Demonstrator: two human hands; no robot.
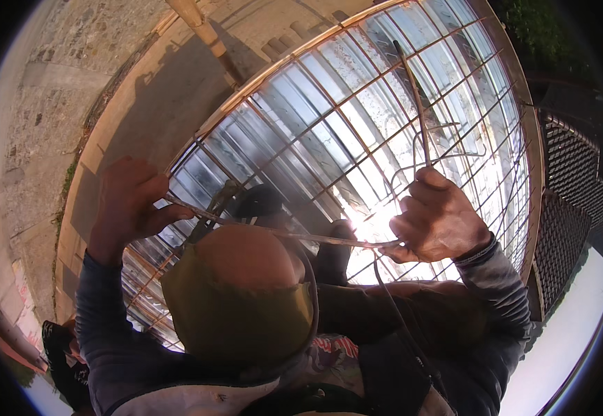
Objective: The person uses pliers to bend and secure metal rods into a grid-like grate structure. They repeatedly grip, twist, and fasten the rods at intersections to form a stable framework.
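My left hand point(129, 201) is closed, thumb and fingers pinching one end of a thin bundle of wire point(301, 237). The strand stretches across in front of me to my right hand point(436, 218), which grips its other end low in the fingers. From the top of the same fist rises a slim metal rod point(414, 90), dark at its far tip; its exact kind I cannot tell. Beside it several thin bent wire ends point(447, 149) stick out and loop. Both hands are held above a grid of steel bars, and glare washes out part of the area by my right hand.
Under the hands, a rebar grid point(339, 107) lies over shiny corrugated metal sheets point(246, 142), edged by boards. A wooden post point(208, 41) stands at the far edge, above sunlit ground. Another person point(65, 364) is at the lower left. Tiled roofs point(572, 166) lie to the right.
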